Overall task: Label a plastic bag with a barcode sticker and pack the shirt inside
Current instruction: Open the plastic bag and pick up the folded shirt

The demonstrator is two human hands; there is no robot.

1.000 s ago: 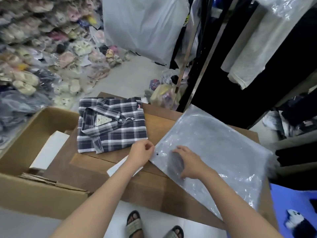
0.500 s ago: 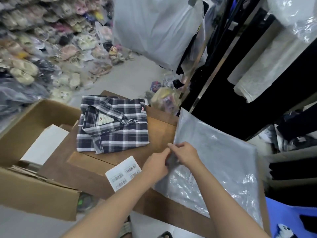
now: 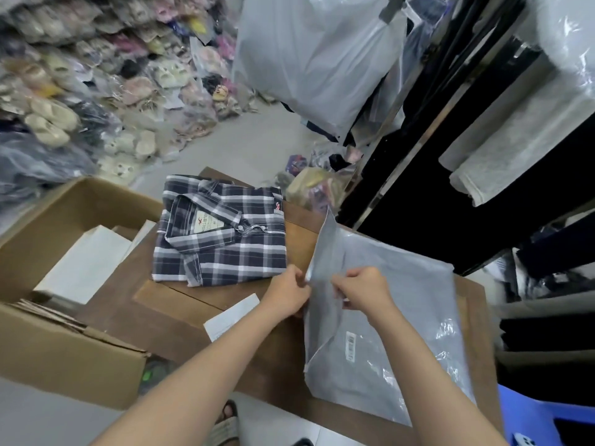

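Note:
A folded navy-and-white plaid shirt (image 3: 222, 233) lies on the brown wooden table (image 3: 180, 313), left of a frosted grey plastic bag (image 3: 405, 320). A small barcode sticker (image 3: 350, 346) is stuck on the bag's lower part. My left hand (image 3: 289, 292) pinches the bag's left open edge and my right hand (image 3: 363, 289) pinches the other layer, with the mouth lifted off the table and slightly parted. A white sticker sheet (image 3: 233, 315) lies on the table under my left forearm.
An open cardboard box (image 3: 64, 355) holding white sheets stands at the left. Piles of bagged shoes (image 3: 80, 91) fill the floor behind. A big grey plastic bag (image 3: 315, 59) and hanging clothes on a metal rack (image 3: 418, 136) stand at the back right. A blue stool (image 3: 541, 416) is at lower right.
The bag has turned lengthwise toward me. Both hands moved from pressing it flat to pinching its left edge, and that edge now stands lifted with the layers parting.

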